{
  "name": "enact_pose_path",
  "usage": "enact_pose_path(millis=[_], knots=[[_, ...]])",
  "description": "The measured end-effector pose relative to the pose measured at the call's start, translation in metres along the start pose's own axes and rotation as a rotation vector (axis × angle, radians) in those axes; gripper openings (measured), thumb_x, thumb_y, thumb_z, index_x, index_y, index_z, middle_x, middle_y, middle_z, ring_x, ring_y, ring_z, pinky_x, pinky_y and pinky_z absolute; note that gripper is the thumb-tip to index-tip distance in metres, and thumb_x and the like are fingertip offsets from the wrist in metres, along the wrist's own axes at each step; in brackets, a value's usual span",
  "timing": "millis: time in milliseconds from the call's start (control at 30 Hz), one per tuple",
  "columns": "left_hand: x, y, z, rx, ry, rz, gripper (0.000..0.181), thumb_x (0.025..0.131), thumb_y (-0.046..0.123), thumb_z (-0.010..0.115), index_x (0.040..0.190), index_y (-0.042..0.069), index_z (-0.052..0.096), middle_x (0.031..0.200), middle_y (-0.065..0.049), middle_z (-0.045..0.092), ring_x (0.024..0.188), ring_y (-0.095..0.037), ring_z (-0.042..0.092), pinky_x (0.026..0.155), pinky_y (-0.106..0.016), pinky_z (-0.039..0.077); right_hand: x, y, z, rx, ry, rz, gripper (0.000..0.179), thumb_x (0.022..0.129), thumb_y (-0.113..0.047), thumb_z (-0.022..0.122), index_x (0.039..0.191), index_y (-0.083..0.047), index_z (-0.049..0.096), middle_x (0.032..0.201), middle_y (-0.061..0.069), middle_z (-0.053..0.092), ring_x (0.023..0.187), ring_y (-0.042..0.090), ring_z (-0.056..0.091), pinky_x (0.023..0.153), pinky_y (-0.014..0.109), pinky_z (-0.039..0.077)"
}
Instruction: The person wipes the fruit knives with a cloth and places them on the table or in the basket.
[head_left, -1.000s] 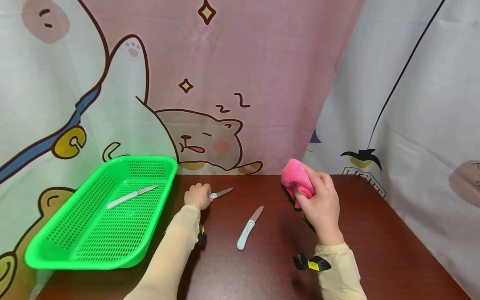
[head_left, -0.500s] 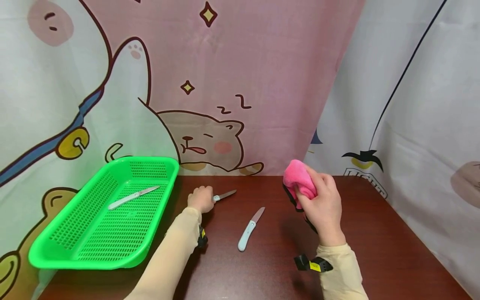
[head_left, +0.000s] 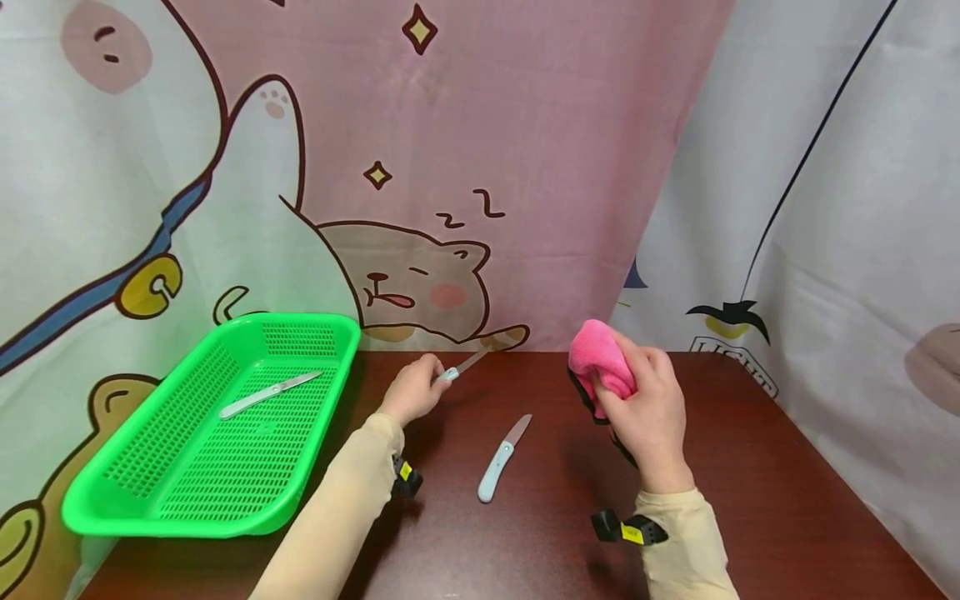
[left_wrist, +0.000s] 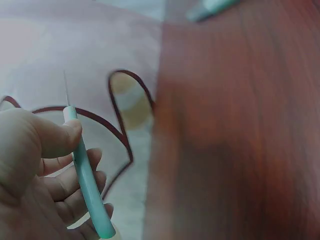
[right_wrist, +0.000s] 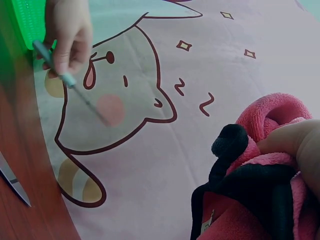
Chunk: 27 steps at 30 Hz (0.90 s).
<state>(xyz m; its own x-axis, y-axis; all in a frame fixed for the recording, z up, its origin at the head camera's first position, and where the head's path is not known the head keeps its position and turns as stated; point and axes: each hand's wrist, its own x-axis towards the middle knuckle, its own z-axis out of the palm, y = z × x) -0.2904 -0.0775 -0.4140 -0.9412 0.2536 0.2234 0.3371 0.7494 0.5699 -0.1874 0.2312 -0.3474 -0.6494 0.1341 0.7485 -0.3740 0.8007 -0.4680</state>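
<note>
My left hand (head_left: pixel 412 390) holds a small knife by its pale green handle (left_wrist: pixel 89 185), thumb on one side and fingers on the other. The knife's blade (head_left: pixel 472 360) points away to the right, raised off the table. In my right hand (head_left: pixel 651 408) is a bunched pink cloth (head_left: pixel 597 358) with black edging, held above the table. A second knife (head_left: pixel 504 458) lies on the table between the hands, blade pointing away. Another knife (head_left: pixel 272 395) rests inside the green basket (head_left: pixel 341 367) at the left.
The dark brown table (head_left: pixel 540 550) runs back to a curtain (head_left: pixel 555 167) printed with cartoon animals. The basket stands on the table's left side, close to my left forearm. A black camera strap (head_left: pixel 628 528) sits on my right wrist.
My left hand has lifted the knife off the table and moved it slightly right and up. The right hand with the cloth stays nearly still, and the view has shifted slightly.
</note>
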Motion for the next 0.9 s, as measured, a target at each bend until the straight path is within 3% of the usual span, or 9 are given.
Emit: enact_pose_path(millis=[233,500,667,900], knots=[[-0.008,0.022,-0.01,-0.189,0.035,0.11,0.013,0.095,0.01,0.066,0.098,0.005,0.054,0.088,-0.007,0.056,0.075,-0.022,0.052,0.07,-0.037,0.047,0.0,-0.001,0.0,0.003,-0.003,0.0,0.057,0.075,-0.007,0.082,0.129,-0.013,0.064,0.104,0.019,0.056,0.09,0.03,0.053,0.061,0.048,0.046],[-0.021,0.044,-0.015,-0.446,0.047,0.137,0.011,0.098,0.005,0.06,0.105,0.003,0.053,0.095,-0.01,0.058,0.08,-0.025,0.062,0.075,-0.038,0.053,0.0,-0.001,0.001,0.004,0.0,-0.009,0.056,0.076,-0.007,0.081,0.129,-0.012,0.065,0.103,0.019,0.056,0.089,0.03,0.053,0.061,0.048,0.045],[-0.029,0.056,-0.017,-0.749,-0.056,0.09,0.015,0.101,0.008,0.055,0.114,0.0,0.052,0.094,-0.009,0.058,0.077,-0.029,0.058,0.068,-0.038,0.052,0.0,-0.003,0.0,0.012,0.006,-0.016,0.057,0.075,-0.006,0.081,0.129,-0.012,0.065,0.103,0.019,0.056,0.09,0.03,0.053,0.061,0.048,0.046],[-0.039,0.065,-0.021,-1.093,-0.216,0.016,0.022,0.105,0.012,0.047,0.12,-0.004,0.047,0.092,-0.007,0.056,0.072,-0.015,0.052,0.061,-0.024,0.046,-0.001,-0.006,0.002,0.035,0.048,-0.06,0.057,0.073,-0.003,0.082,0.127,-0.012,0.066,0.103,0.02,0.056,0.091,0.031,0.054,0.062,0.048,0.045]])
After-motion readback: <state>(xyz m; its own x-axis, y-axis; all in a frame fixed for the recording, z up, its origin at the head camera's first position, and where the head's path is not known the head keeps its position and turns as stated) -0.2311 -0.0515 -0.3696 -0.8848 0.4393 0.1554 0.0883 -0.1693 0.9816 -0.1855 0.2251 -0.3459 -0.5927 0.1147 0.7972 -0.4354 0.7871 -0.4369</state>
